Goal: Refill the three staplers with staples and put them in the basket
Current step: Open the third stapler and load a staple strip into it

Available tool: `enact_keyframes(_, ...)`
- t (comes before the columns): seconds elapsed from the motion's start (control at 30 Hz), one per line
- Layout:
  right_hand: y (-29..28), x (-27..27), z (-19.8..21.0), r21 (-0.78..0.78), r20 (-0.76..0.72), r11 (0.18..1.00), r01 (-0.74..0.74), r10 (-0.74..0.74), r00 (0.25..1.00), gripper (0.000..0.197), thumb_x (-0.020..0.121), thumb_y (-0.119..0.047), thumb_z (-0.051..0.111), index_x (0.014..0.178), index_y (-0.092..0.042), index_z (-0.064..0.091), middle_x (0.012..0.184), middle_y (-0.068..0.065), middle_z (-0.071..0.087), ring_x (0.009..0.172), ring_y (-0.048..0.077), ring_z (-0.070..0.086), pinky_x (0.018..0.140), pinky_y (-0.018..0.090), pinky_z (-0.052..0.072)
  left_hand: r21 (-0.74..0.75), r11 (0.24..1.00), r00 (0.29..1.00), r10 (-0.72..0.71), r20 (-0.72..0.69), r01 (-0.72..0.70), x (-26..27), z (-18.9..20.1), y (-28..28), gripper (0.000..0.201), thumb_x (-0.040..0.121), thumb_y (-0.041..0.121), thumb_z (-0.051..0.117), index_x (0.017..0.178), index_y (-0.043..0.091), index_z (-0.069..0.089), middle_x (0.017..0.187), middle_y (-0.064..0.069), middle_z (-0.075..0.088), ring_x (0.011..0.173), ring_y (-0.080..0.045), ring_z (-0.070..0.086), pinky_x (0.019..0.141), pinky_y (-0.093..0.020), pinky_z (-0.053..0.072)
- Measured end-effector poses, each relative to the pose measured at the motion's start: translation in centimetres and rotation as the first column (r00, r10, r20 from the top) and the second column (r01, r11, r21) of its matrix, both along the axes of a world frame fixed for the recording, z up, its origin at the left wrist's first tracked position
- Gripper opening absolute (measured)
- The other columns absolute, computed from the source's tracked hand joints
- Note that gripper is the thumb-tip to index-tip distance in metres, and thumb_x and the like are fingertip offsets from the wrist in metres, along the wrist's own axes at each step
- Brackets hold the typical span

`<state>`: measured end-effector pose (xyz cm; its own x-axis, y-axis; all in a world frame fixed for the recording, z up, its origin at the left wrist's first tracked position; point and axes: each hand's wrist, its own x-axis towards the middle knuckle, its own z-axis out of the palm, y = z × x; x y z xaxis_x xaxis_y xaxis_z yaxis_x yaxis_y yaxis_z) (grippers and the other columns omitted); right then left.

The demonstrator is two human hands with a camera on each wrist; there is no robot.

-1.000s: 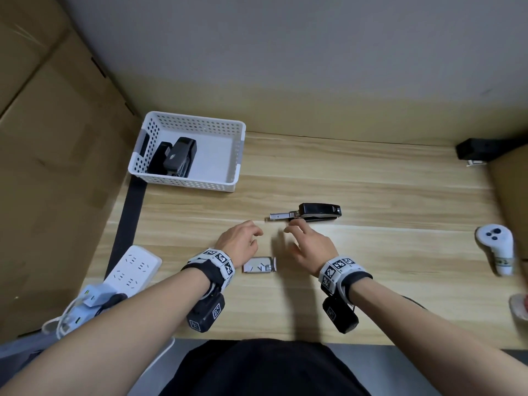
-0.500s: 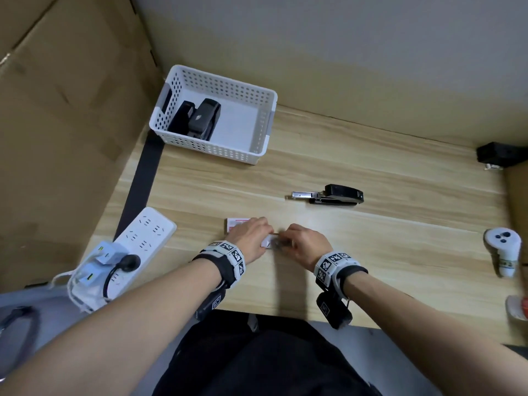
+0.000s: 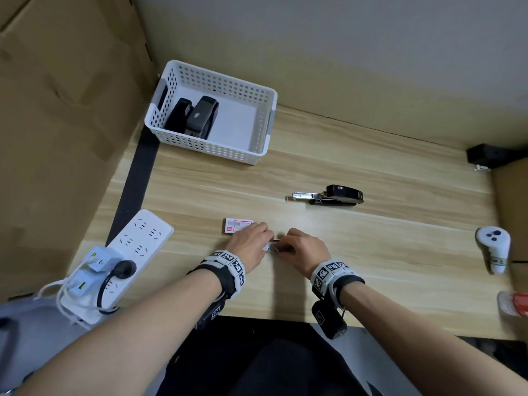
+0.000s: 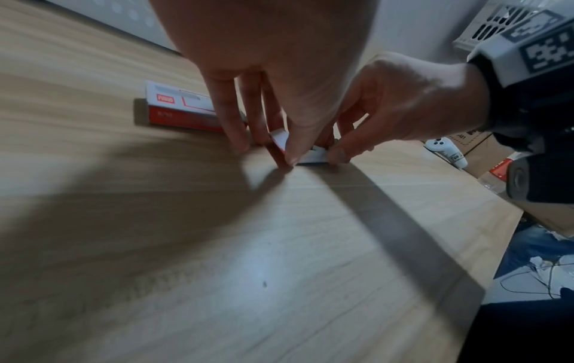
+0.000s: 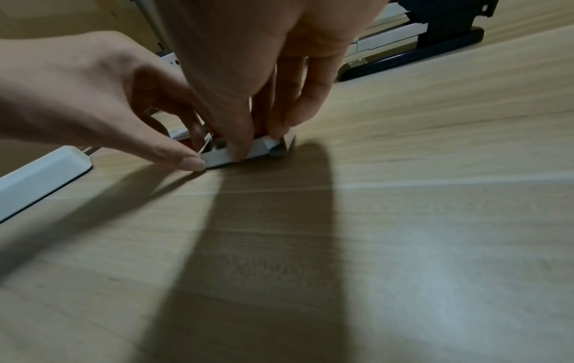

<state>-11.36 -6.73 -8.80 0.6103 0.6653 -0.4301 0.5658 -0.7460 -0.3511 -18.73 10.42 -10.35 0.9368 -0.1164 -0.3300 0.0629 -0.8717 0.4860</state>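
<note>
A small white staple tray [image 3: 273, 248] lies on the wooden desk near its front edge, between both hands. My left hand [image 3: 251, 244] pinches its left end [image 4: 281, 137]; my right hand [image 3: 305, 247] pinches the tray [image 5: 217, 157] from the right, thumb in front, fingers behind. A red-and-white staple box sleeve [image 3: 237, 225] lies just left of my left hand. One black stapler [image 3: 334, 195] lies farther back with its metal magazine slid out to the left. Two black staplers [image 3: 194, 117] stand in the white basket [image 3: 265, 121] at back left.
A white power strip [image 3: 134, 247] with plugs sits at the desk's left front. A white controller [image 3: 493, 247] lies at the right edge. Cardboard [image 3: 57, 110] walls the left side. A black box [image 3: 485, 155] sits at back right.
Both hands came back from near the stapler toward the desk front and took hold of the small tray. The head view swung left and down, bringing the box sleeve into sight.
</note>
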Motion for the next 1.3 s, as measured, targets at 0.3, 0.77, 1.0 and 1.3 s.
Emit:
enact_keyframes(0.3,0.3,0.4,0.8,0.027,-0.062,0.999,0.045,-0.043,0.997,0.003,0.081,-0.025,0.063,0.083,-0.024,0.066,0.087,-0.006,0.066,0.080,0.021,0.061,0.063,0.031,0.045,0.012,0.999,0.999,-0.031,-0.022,0.031,0.1,0.4,0.2,0.023,0.090,0.010,0.056,0.113,0.017,0.057,0.113,0.001,0.048,0.108,-0.020,0.049,0.070,-0.034,0.041)
enact_keyframes(0.77,-1.3,5.2,1.5,0.254,-0.135,0.951,0.174,-0.144,0.980,0.007,0.080,-0.023,0.071,0.087,-0.025,0.070,0.084,-0.011,0.070,0.073,0.008,0.063,0.070,0.029,0.053,-0.006,0.999,0.991,0.030,-0.132,-0.031,1.8,2.0,-0.3,0.033,0.088,0.003,0.059,0.118,0.016,0.057,0.116,0.000,0.049,0.112,-0.021,0.049,0.083,-0.039,0.047)
enact_keyframes(1.0,-2.1,9.4,-0.4,0.283,-0.073,0.952,0.115,-0.098,0.992,0.005,0.083,-0.018,0.070,0.086,-0.022,0.071,0.087,-0.007,0.072,0.080,0.014,0.065,0.075,0.035,0.055,0.015,0.998,0.982,0.060,-0.177,-0.058,2.9,1.9,-0.7,0.047,0.085,0.002,0.059,0.128,0.020,0.055,0.123,0.002,0.048,0.117,-0.019,0.048,0.088,-0.038,0.047)
enact_keyframes(1.3,-4.8,9.6,-1.7,0.345,-0.008,0.928,-0.139,0.151,0.989,0.012,0.089,-0.013,0.060,0.093,-0.019,0.070,0.105,-0.004,0.062,0.093,0.019,0.060,0.073,0.033,0.053,0.083,0.996,0.974,-0.009,-0.225,0.029,6.9,1.9,-0.8,0.052,0.084,0.024,0.070,0.133,0.027,0.052,0.122,0.011,0.049,0.107,-0.014,0.054,0.082,-0.030,0.049)
